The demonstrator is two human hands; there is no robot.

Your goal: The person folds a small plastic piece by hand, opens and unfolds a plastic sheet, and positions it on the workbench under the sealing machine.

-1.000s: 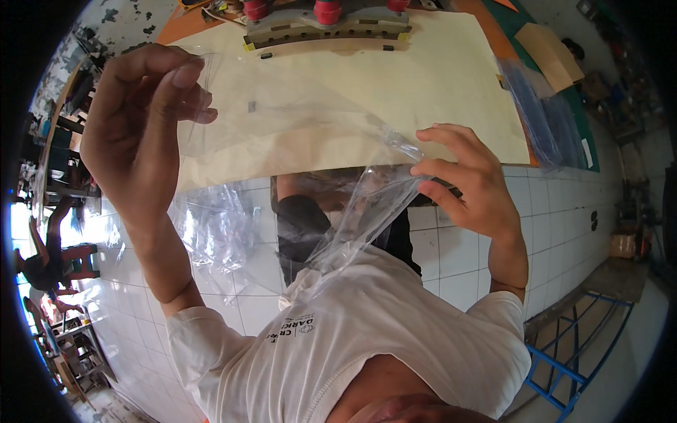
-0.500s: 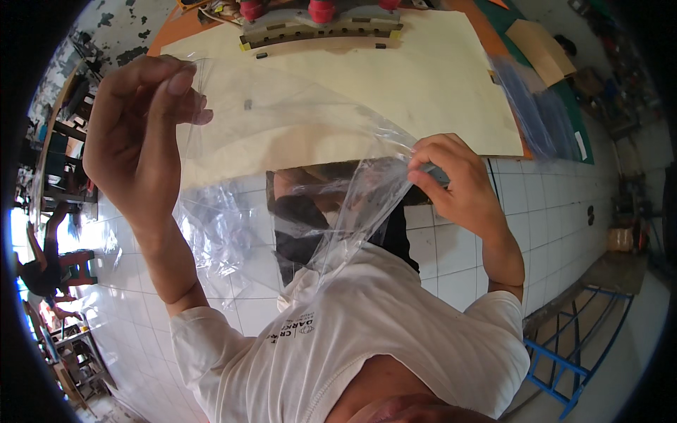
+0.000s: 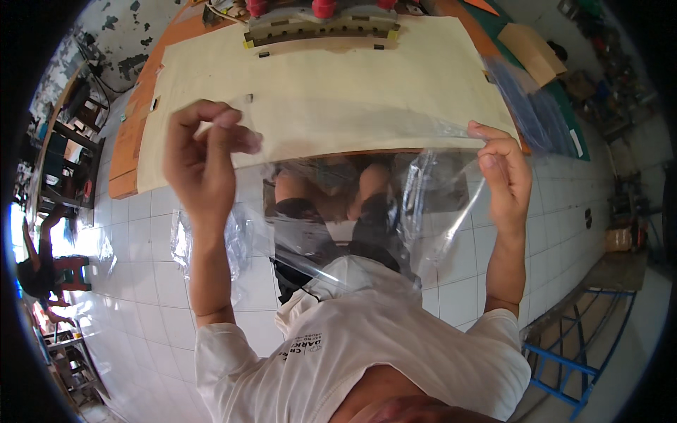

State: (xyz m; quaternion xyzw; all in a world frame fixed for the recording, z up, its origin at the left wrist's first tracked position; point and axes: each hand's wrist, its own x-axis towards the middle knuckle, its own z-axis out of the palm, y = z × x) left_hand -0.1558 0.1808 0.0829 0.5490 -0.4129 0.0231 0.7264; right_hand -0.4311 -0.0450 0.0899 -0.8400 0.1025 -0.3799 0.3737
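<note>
A thin clear plastic sheet or bag (image 3: 417, 187) hangs spread between my two hands, over my lap and the table's near edge. My left hand (image 3: 206, 151) pinches its upper left part, thumb against fingertips. At its upper right corner, my right hand (image 3: 504, 169) grips the film between thumb and fingers. The sheet is taut along the top and sags in glossy folds below. My knees and dark shorts show through it. Whether it is one layer or two, I cannot tell.
Cream paper (image 3: 317, 77) covers the orange table (image 3: 123, 166). A metal device with red knobs (image 3: 323, 28) stands at its far edge. Bluish plastic sheets (image 3: 532, 109) and a cardboard piece (image 3: 530, 53) lie at the right. Crumpled clear plastic (image 3: 236, 247) is below my left side; a blue metal frame (image 3: 571, 363) stands lower right.
My left hand has moved right and nearer to me. My right hand has moved right and slightly up, and the bunched plastic has spread wider between them.
</note>
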